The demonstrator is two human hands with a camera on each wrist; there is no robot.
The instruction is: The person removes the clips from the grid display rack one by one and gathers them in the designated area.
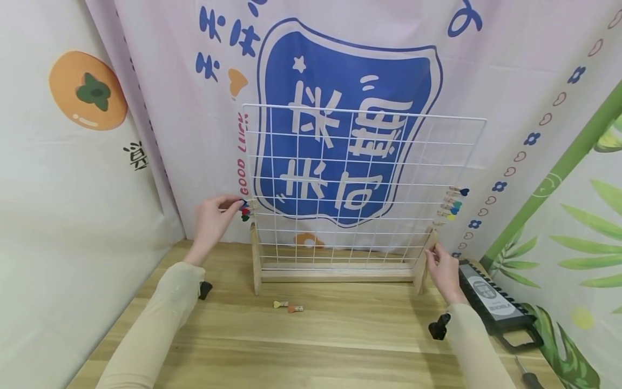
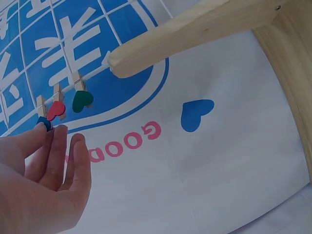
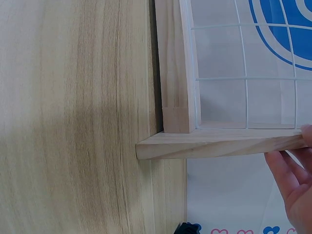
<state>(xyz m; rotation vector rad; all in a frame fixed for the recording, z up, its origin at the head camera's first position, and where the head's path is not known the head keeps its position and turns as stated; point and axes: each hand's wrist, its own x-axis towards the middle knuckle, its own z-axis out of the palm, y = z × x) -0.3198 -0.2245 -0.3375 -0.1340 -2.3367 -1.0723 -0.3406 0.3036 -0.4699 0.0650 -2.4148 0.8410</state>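
A white wire grid panel (image 1: 352,113) stands upright in a wooden base (image 1: 335,275). At its left edge my left hand (image 1: 214,219) pinches a small clothespin with a dark blue heart (image 2: 45,123) between thumb and fingertips. Beside it, a red-heart clothespin (image 2: 56,110) and a green-heart clothespin (image 2: 83,100) are clipped to the same edge wire. My right hand (image 1: 444,273) grips the wooden side post (image 3: 219,145) on the right, thumb on one face and fingers on the other. Several heart clothespins (image 1: 454,204) line the grid's right edge.
On the tabletop (image 1: 311,351) in front of the base lie a yellow-heart clothespin (image 1: 280,304) and an orange-heart clothespin (image 1: 295,309). At the right are a black-handled saw (image 1: 495,302) and a screwdriver (image 1: 529,378). A printed cloth (image 1: 204,151) hangs behind the grid.
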